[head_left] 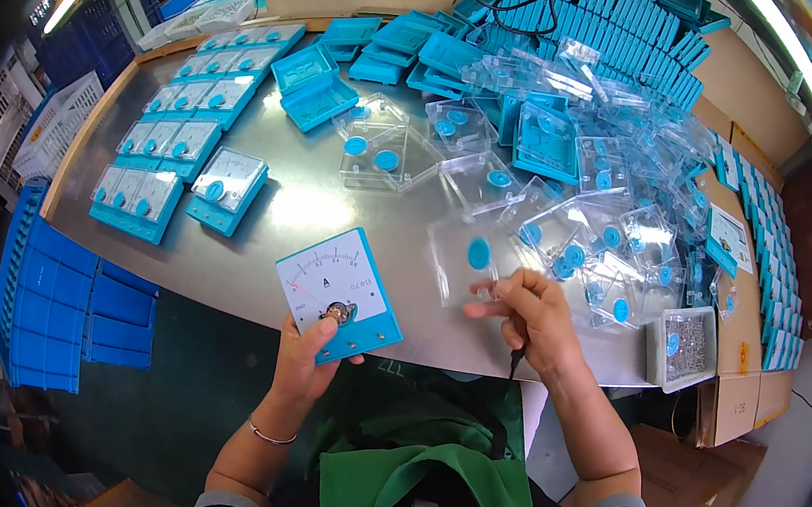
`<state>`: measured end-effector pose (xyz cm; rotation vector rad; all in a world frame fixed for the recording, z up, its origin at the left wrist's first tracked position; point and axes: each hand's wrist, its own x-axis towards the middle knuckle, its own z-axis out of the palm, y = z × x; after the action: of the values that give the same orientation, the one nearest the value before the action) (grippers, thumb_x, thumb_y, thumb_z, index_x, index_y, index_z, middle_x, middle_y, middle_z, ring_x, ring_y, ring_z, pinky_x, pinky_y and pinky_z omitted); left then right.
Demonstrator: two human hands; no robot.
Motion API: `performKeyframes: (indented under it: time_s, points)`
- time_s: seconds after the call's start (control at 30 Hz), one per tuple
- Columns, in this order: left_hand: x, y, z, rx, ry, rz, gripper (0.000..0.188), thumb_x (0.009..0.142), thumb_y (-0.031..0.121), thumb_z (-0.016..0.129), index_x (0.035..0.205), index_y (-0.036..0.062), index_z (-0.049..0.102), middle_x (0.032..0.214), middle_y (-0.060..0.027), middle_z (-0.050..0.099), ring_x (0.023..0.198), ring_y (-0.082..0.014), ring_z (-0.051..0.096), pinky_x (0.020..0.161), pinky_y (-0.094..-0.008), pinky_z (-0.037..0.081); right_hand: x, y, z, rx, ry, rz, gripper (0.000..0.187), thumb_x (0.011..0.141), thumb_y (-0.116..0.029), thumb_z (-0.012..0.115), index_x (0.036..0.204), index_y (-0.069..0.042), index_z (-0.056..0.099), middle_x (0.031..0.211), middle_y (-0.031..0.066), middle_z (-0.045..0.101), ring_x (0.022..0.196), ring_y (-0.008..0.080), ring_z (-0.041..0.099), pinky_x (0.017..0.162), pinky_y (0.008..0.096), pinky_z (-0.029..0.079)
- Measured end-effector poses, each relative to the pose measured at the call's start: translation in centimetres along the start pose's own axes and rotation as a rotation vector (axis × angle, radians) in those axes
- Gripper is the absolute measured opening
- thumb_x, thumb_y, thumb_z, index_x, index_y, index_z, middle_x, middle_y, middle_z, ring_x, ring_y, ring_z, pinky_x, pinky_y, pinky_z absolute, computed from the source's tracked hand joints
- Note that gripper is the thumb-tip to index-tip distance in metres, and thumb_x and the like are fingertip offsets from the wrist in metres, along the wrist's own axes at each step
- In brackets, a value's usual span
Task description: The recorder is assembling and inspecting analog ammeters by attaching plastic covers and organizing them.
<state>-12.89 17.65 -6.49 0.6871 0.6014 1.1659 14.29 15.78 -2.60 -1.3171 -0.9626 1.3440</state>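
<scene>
My left hand (pixel 304 357) holds an ammeter (pixel 345 265) at the table's front edge, thumb near its lower middle. The meter has a white dial face and a blue base; its coil mechanism shows bare, with no clear cover over it. To the right, my right hand (pixel 540 317) has its fingertips on the lower edge of a clear plastic cover (pixel 454 268) with a blue disc. The cover looks smeared by motion. A thin dark tool tip (pixel 515 362) sticks out below the right palm; its kind is hidden.
Covered meters (pixel 140 196) stand in rows at the left, with a single one (pixel 227 190) beside them. Clear covers (pixel 616 236) pile up at the right. Blue bases (pixel 598 26) are stacked at the back. A white tray (pixel 655 351) of small metal parts sits near the right edge.
</scene>
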Motion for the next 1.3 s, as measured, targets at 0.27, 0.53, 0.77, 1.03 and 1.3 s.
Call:
performKeyframes:
  time_s: [0.27,0.53,0.77,1.03,1.3]
  points:
    - [1.4,-1.1,2.1,0.005,-0.061,-0.003,0.038,0.083,0.015,0.064,0.114,-0.0003,0.049,0.101,-0.0143,0.061,0.078,-0.0230,0.065,0.055,-0.0344,0.057,-2.7,0.3,-0.2,-0.606,-0.142,-0.265,0.020,0.084,-0.011,0.059,0.101,0.000,0.061,0.088,0.0124,0.064,0.063,0.0184,0.063,0.054,0.0279,0.048]
    - [3.1,-2.1,4.9,-0.033,0.013,-0.062,0.028,0.087,0.012,0.060,0.111,0.0017,0.050,0.100,-0.0113,0.062,0.082,-0.0210,0.064,0.062,-0.0350,0.056,-2.0,1.4,0.0,-1.210,-0.070,-0.535,0.043,0.071,-0.014,0.071,0.112,-0.008,0.058,0.100,0.0141,0.057,0.081,0.0308,0.060,0.068,0.0387,0.050]
    - [4.8,-3.0,5.5,0.022,0.046,-0.102,0.027,0.087,0.015,0.062,0.109,0.0033,0.052,0.102,-0.0091,0.062,0.084,-0.0195,0.064,0.066,-0.0334,0.056,-2.2,1.3,1.1,-1.177,-0.043,-0.581,0.053,0.070,-0.023,0.073,0.117,-0.007,0.055,0.126,0.0235,0.045,0.094,0.0392,0.059,0.074,0.0404,0.053]
    - [4.5,-3.4,5.1,0.032,0.040,-0.071,0.031,0.088,0.014,0.060,0.115,0.0026,0.048,0.107,-0.0105,0.060,0.091,-0.0222,0.064,0.072,-0.0369,0.057,-2.0,1.4,2.4,-1.212,-0.025,-0.477,0.061,0.069,-0.029,0.074,0.122,-0.008,0.053,0.132,0.0267,0.041,0.098,0.0419,0.059,0.077,0.0425,0.052]
    - [4.6,-3.4,4.8,-0.014,0.008,-0.084,0.023,0.090,0.015,0.059,0.111,0.0060,0.053,0.105,-0.0063,0.062,0.089,-0.0174,0.064,0.072,-0.0344,0.056,-1.3,1.8,1.4,-1.169,-0.087,-0.571,0.062,0.069,-0.031,0.076,0.122,-0.006,0.054,0.132,0.0283,0.040,0.099,0.0402,0.059,0.077,0.0410,0.052]
